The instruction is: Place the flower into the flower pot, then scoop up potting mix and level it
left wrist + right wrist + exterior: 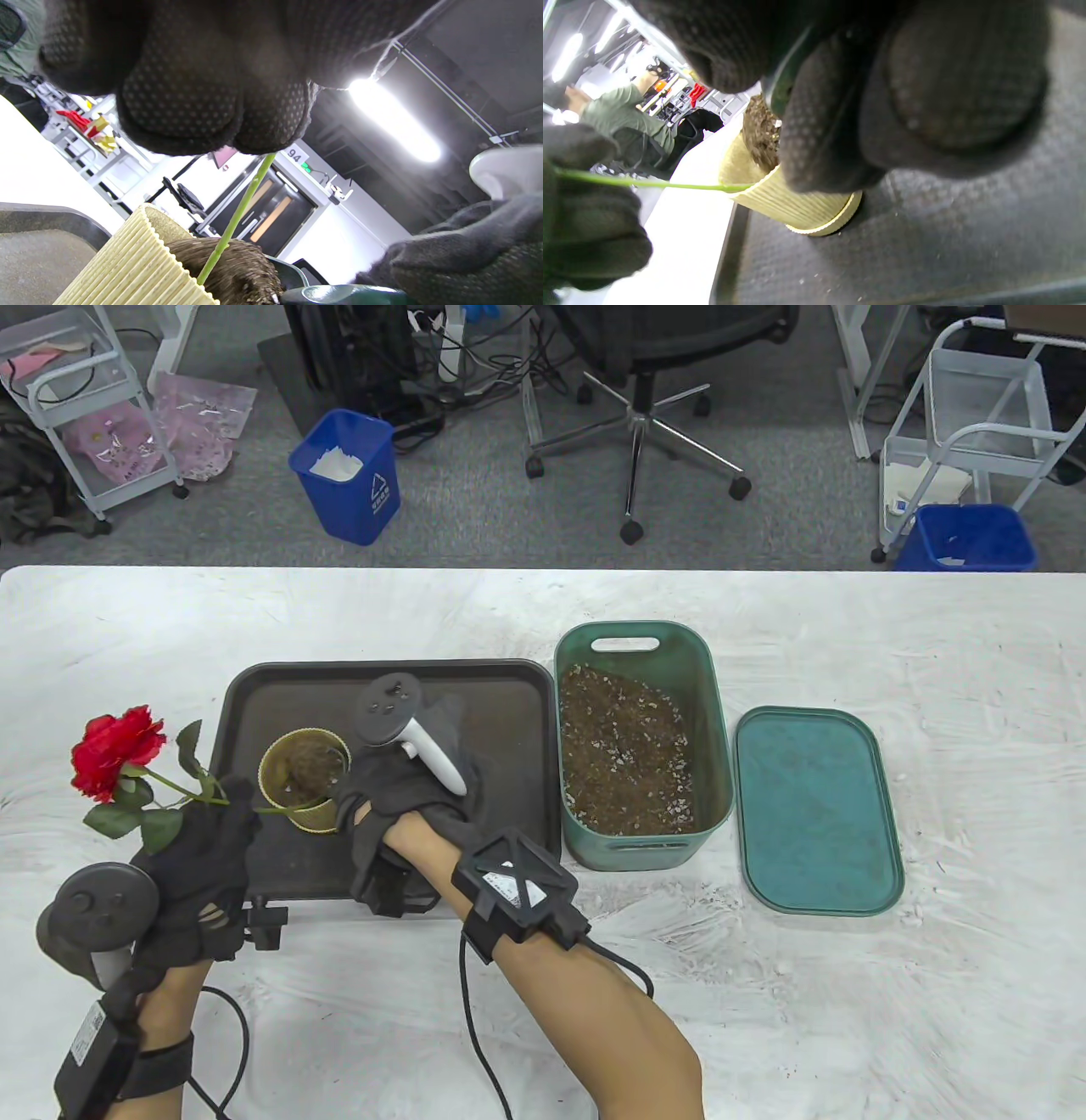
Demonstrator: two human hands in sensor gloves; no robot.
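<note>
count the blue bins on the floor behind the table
2: one blue bin on the floor left of the office chair, another at far right beside a white cart. More could sit outside the frame.

Red flower (114, 751) tilted left, green stem reaching into soil-filled ribbed yellow flower pot (305, 768), green potting-mix tub (640, 746) beside
</note>
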